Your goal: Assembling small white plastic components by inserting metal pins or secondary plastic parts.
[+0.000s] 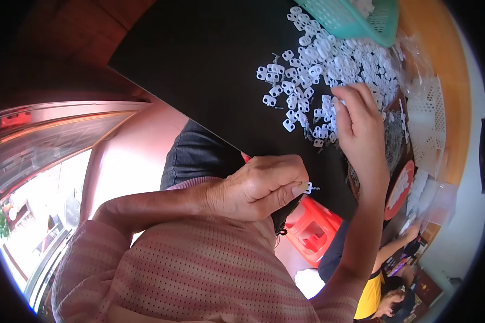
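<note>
Low in front of my body, my left hand (pixel 258 188) is closed, thumb pressed against the curled fingers. It pinches a small white plastic clip (pixel 308 188), with a thin metal spring (pixel 316 189) sticking out to the right. My right hand (pixel 364 124) reaches over the near part of a heap of white plastic clips (pixel 355 59) on the black tabletop (pixel 210 59). Its thumb and forefinger tips come together beside the clips; whatever lies between them is too small to make out. Several looser clips, some with springs, lie left of this hand.
A green plastic basket (pixel 385 35) stands at the far right, beside the heap. A grey mass of springs (pixel 396 140) and a red dish (pixel 401 188) holding white pieces are right of my right forearm. Below the table is a red stool (pixel 312 231). Another person (pixel 369 301) sits lower right.
</note>
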